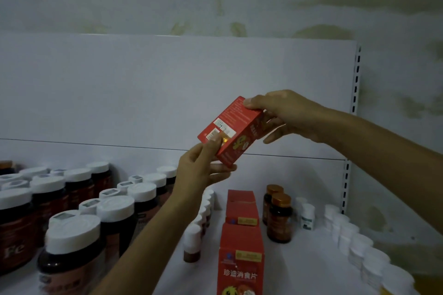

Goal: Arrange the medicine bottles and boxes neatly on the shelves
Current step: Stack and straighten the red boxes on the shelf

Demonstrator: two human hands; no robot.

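A red medicine box hangs tilted in the air above the white shelf. My left hand pinches its lower corner with thumb on the back label and fingers underneath. My right hand grips its upper right end, thumb on top. Below stand two matching red boxes in a row front to back. Large dark bottles with white caps fill the shelf's left side.
Two brown bottles with gold caps stand right of the red boxes. A line of small white-capped bottles runs left of the boxes. Several small white bottles line the right edge by the slotted upright.
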